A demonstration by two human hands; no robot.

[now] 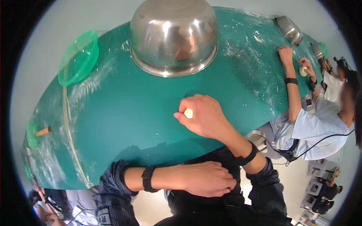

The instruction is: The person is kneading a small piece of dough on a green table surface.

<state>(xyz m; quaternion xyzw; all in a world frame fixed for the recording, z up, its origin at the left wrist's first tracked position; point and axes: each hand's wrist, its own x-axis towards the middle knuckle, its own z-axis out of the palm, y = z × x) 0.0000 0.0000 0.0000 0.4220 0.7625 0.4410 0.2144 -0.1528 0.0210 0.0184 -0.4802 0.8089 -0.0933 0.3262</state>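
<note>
A small pale lump of dough (188,113) shows between the thumb and curled index finger of my right hand (204,115). That hand is closed around it over the green tabletop (124,113); the rest of the lump is hidden by the fingers. Lower down, my left hand (209,179) is held across my body, just off the table's near edge, back upward. Its fingers are loosely bent and slightly apart, with nothing seen in them; the palm is hidden. Beyond my right hand a large steel bowl (173,41) stands upside down on the table.
A green plastic basin (80,58) sits at the far left beside a long thin strip (68,124). A wooden rod (43,131) lies farther left. White flour marks the table. At right, a co-worker's hand (308,69) holds a pale dough ball (303,71) near a smaller steel bowl (289,30).
</note>
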